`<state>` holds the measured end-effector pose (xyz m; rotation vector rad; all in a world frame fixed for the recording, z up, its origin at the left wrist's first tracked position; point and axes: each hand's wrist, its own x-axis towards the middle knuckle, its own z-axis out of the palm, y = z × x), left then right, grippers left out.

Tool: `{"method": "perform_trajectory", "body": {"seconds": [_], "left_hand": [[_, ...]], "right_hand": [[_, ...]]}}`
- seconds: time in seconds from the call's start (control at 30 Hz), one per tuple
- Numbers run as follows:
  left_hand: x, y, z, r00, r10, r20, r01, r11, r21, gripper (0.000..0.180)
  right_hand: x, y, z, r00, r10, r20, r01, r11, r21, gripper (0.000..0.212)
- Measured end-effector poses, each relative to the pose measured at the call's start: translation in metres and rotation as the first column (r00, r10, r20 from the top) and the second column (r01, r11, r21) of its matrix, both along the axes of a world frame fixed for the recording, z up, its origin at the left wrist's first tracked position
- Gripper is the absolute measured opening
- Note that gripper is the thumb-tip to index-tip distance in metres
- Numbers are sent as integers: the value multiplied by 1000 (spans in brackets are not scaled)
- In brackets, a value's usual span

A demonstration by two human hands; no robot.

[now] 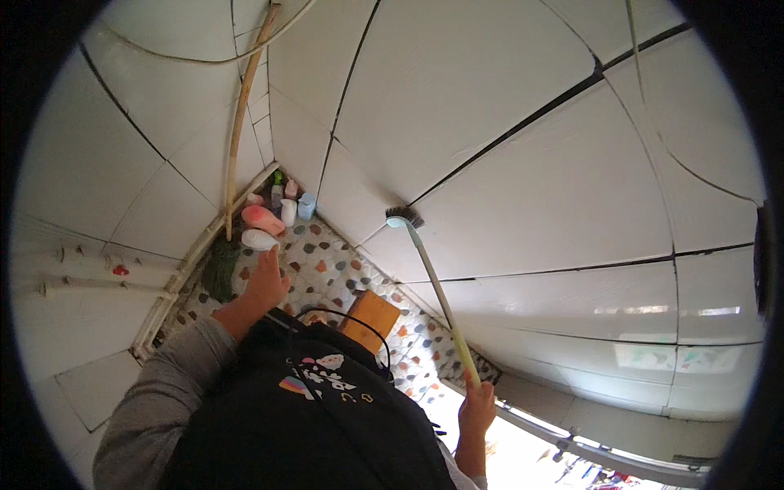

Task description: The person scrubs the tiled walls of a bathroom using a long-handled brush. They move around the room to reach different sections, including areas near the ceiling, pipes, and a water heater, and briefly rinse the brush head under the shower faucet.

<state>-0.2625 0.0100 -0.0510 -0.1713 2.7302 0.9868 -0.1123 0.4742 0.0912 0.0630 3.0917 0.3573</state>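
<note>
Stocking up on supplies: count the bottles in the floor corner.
About 6, all clustered in the corner: a pink bottle and a white bottle lying in front, four small ones standing behind. More may be hidden behind them.

Right hand (476, 406) grips long-handled brush (404, 217) — bristles on tiled wall (531, 188).
</note>
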Motion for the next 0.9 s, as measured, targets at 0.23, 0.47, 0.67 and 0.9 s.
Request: {"method": "perform_trajectory", "body": {"seconds": [0.23, 0.47, 0.67, 0.9], "left_hand": [[-31, 19, 0, 979, -78, -187, 90, 994, 58, 79], [-58, 94, 108, 936, -287, -204, 352, 774, 527, 68], [-54, 146, 212, 201, -632, -748, 889, 438, -132, 72], [-49, 182, 241, -179, -593, -785, 770, 413, -487, 66]], "right_hand": [[24, -6, 22, 999, -48, -26, 48, 999, 19, 57], [52, -39, 58, 972, -84, -221, 100, 993, 63, 52], [74, -92, 96, 914, -127, -384, 186, 975, 120, 41], [96, -131, 114, 820, -323, -472, 379, 925, 25, 40]]}}
